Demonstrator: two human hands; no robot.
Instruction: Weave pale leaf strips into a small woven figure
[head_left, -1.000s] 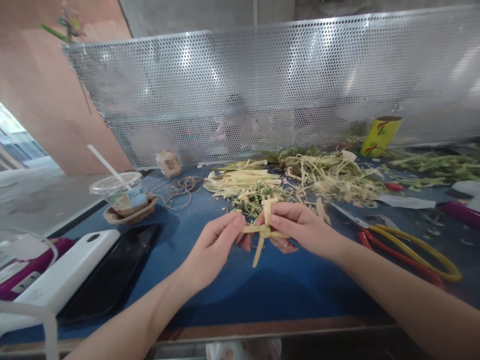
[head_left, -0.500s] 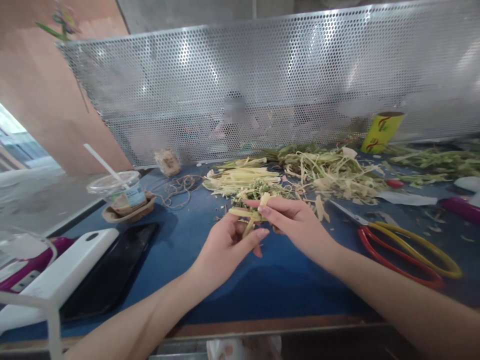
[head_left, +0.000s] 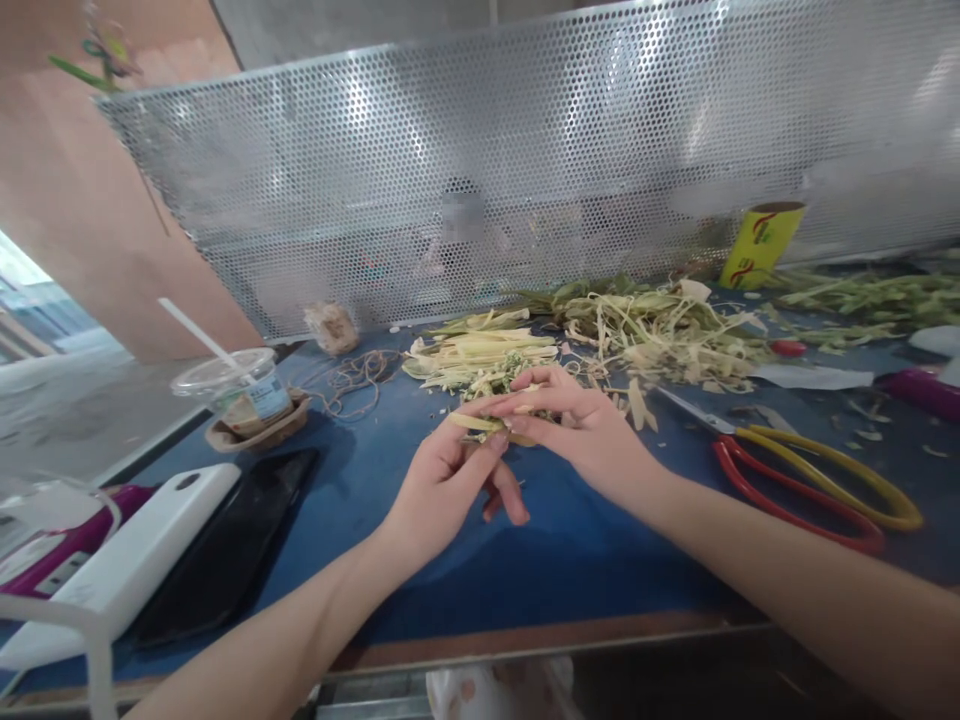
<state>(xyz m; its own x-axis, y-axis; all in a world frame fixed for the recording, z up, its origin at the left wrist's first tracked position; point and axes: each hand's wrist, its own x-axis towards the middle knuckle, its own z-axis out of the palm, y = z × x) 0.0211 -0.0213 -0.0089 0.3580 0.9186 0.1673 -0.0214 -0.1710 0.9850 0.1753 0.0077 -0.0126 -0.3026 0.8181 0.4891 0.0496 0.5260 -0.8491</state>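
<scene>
Over the blue tabletop, my left hand (head_left: pixel 450 480) pinches pale yellow-green plant strips (head_left: pixel 474 422) between thumb and forefinger, its lower fingers loosely curled. From the other side my right hand (head_left: pixel 581 420) grips the same strips, fingertips meeting those of the left. The fingers cover much of the strips, and whether they are leaf or stalk I cannot tell. Just behind the hands lie small green flower buds (head_left: pixel 510 372) and a bundle of flat pale strips (head_left: pixel 484 350). Scissors (head_left: pixel 720 425) with red and yellow handles rest to the right of my right hand.
A heap of stripped greenery (head_left: pixel 660 330) lies at the back, beside a yellow tube (head_left: pixel 763 245). Leftward are twine (head_left: pixel 356 380), a plastic cup (head_left: pixel 251 395), a black phone-like slab (head_left: pixel 232 545) and a white slab (head_left: pixel 127 565). A perforated metal screen (head_left: pixel 450 180) stands behind.
My right hand has closed in over the strips, its fingers now flatter and covering more of them. The left hand's thumb has come up against the right fingertips. The view has shifted slightly.
</scene>
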